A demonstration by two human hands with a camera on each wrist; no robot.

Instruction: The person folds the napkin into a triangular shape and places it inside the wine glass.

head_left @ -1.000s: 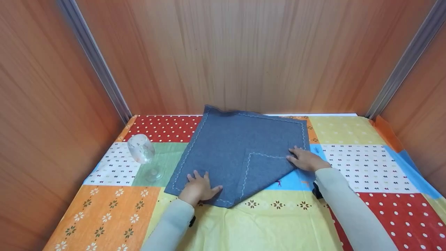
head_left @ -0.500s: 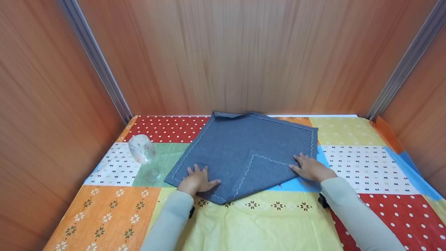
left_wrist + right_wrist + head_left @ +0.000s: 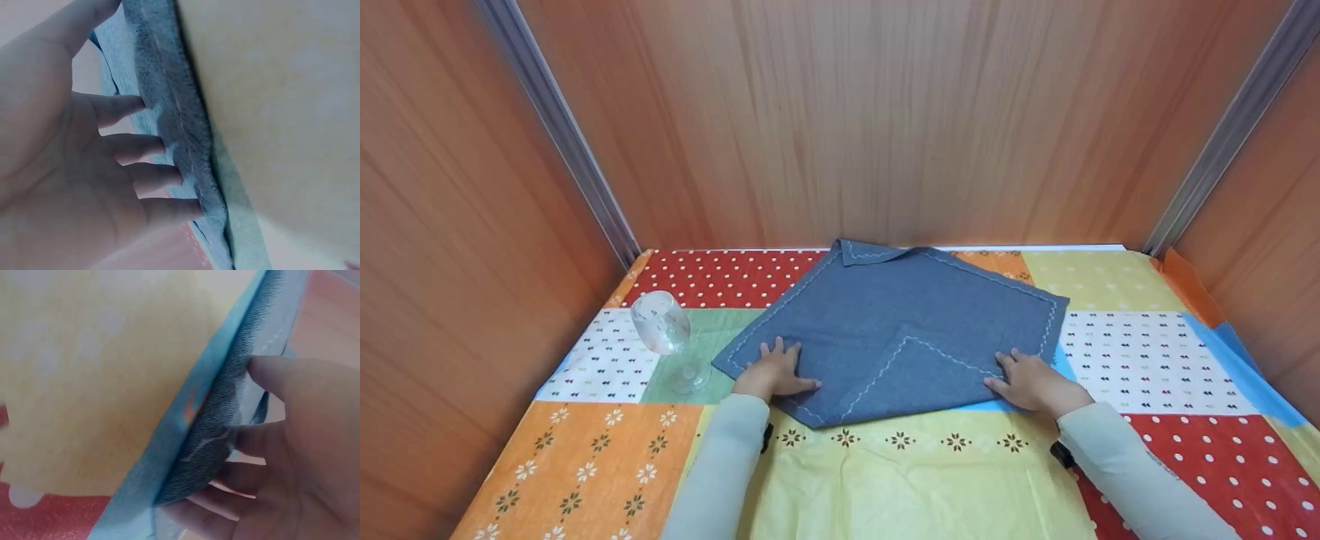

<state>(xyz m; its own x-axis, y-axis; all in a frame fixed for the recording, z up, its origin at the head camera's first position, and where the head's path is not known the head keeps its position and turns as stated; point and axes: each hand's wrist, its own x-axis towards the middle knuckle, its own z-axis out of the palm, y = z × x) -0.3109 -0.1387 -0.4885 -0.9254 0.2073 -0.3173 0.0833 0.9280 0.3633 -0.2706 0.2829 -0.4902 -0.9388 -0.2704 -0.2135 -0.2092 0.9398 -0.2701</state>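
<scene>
A grey-blue cloth (image 3: 862,315) with pale zigzag stitching near its edges lies on the patchwork tablecloth. Its near right corner is folded inward over the rest, and a small flap (image 3: 871,253) is turned over at the far edge. My left hand (image 3: 774,371) rests with spread fingers on the near left part of the cloth. On the right side, my right hand (image 3: 1033,381) touches the cloth by the folded corner, fingers extended. Both wrist views show the fingertips of the left hand (image 3: 84,163) and right hand (image 3: 292,455) against the cloth's surface.
A clear stemmed glass (image 3: 661,324) stands to the left of the cloth on the tablecloth (image 3: 930,480). Wood-grain panels (image 3: 870,120) enclose the table at the back and both sides, with metal posts (image 3: 562,142) at the corners.
The cloth has turned clockwise, its right corner moving right and nearer. Its far corner has folded over into a flap. My left hand moved slightly away and left, my right hand nearer and right.
</scene>
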